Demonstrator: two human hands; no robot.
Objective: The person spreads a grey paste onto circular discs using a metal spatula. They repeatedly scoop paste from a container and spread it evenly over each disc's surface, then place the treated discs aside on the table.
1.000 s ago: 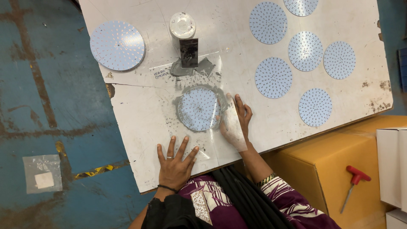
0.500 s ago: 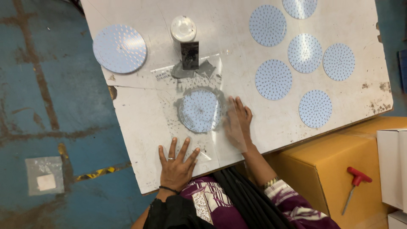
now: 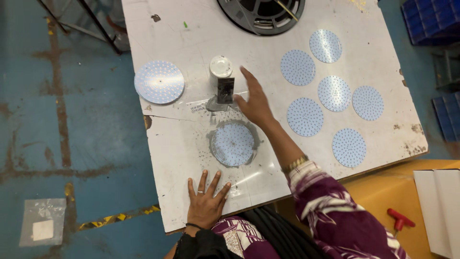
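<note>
**Reach toward the small tool above the centred disc**

A worn white table (image 3: 182, 158) is being viewed from above, standing on a stained blue floor (image 3: 72, 124), and everything below is being placed relative to the perforated round disc (image 3: 233, 144) lying in a grey ring near the table's front middle.

Just above that disc, a small dark block tool (image 3: 225, 90) with a white round cap (image 3: 221, 66) behind it is standing upright on a grey smear. The right hand (image 3: 254, 101) is being extended to the upper right of the disc, fingers spread and open, nothing being gripped; its fingertips are being brought just beside the dark tool, and whether they are touching it cannot be told. The left hand (image 3: 206, 201) is being pressed flat below the disc, fingers splayed on the tabletop, holding nothing.

The step in hand is being judged as a reach for the tool while the disc is left seated in its ring. A closing of the fingers around the tool's narrow body would be called for, without tipping it.

The right forearm is being stretched diagonally past the disc's right edge, wrist straight, a patterned purple sleeve (image 3: 335, 216) being pulled back. Five similar discs (image 3: 305, 116) are lying well to the right; one more disc (image 3: 159, 81) lies to the upper left.
</note>
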